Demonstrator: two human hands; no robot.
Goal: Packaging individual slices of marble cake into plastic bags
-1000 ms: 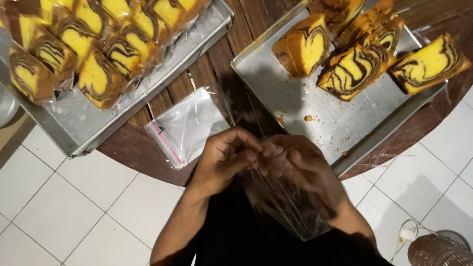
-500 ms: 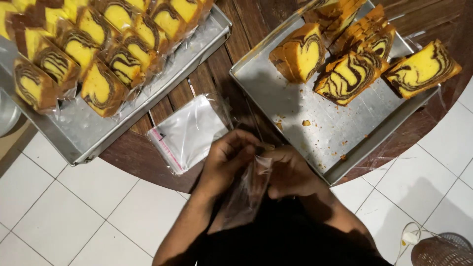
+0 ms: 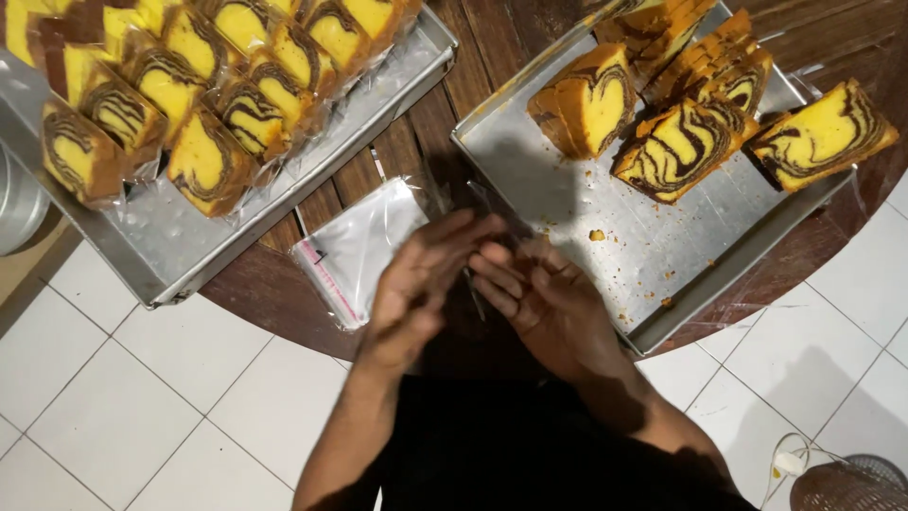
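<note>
2 hands meet over the near edge of the round wooden table, between 2 metal trays. The left hand and the right hand both pinch a clear plastic bag, fingers curled narrow around its thin film; the bag is hard to make out between them, showing mostly as a faint glint. Judging by its look, it is nearly weightless, limp and slippery, so it is best taken at the mouth edges with fingertips and rubbed apart. Just left of the hands lies a stack of clear bags on the table. The right tray holds bare marbled cake slices, which look soft and crumbly, better cradled by the sides than squeezed. The left tray carries wrapped slices.
</note>
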